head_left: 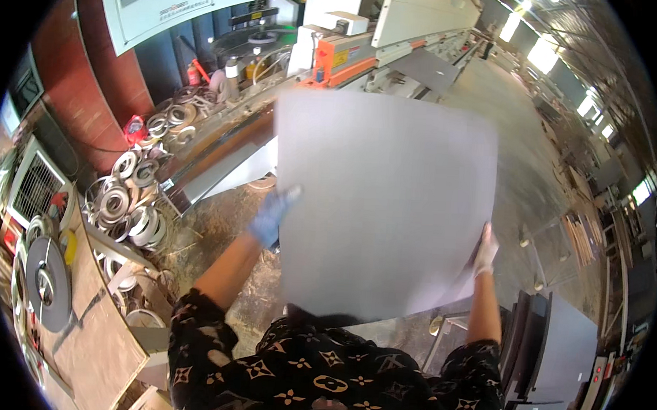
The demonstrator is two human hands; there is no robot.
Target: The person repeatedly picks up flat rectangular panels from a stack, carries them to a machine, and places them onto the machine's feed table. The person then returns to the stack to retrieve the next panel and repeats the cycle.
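Observation:
A large flat grey panel fills the middle of the view, held up in front of my body. My left hand, in a blue glove, is closed on its left edge with the thumb on the face. On the right edge my right hand, in a pale glove, grips the panel lower down. The fingers behind the panel are hidden on both sides. Past the panel's far edge stands a long machine with an orange and white housing.
Rolls of edge strip lie heaped on the left. A wooden table carries a dark roll. Stacked grey panels stand at the lower right, near a wheeled metal frame. A control cabinet is at upper left.

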